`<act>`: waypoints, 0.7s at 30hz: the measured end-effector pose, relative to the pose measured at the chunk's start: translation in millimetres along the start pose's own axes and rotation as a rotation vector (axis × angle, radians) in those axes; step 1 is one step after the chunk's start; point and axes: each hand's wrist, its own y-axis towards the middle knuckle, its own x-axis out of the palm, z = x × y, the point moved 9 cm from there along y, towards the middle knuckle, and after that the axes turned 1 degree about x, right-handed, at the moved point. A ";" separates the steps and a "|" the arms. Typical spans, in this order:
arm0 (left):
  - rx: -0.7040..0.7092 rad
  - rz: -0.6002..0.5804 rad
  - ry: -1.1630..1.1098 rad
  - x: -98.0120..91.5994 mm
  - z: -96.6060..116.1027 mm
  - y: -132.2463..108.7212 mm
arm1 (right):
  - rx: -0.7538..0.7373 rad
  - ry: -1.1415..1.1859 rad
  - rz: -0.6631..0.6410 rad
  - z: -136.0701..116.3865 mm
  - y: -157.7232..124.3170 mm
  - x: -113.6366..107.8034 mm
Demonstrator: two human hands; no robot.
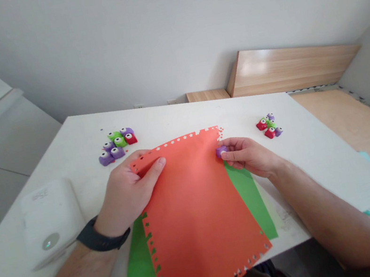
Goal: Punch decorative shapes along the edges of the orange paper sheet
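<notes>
Now, a purple punch (222,151) was pinched closed in the right hand (247,156), at the upper right edge of the orange sheet (198,212) and far nearer that hand. The sheet's long axis was run toward the body, its upper left corner gripped by the left hand (126,192), thumb on top. Green paper (252,203) was laid beneath, on the table (185,119).

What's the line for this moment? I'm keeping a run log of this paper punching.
left hand: grips orange paper | right hand: purple craft punch at sheet's edge | nearby: green paper, craft punches
</notes>
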 end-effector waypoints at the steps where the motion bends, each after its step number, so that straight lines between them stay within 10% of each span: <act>1: 0.006 0.005 0.000 -0.3 0.2 0.0 | 0.005 0.005 -0.001 0.4 0.0 -0.1; 21: -0.011 -0.017 0.026 0.3 6.8 -1.1 | -0.003 0.017 -0.028 -1.5 0.3 2.3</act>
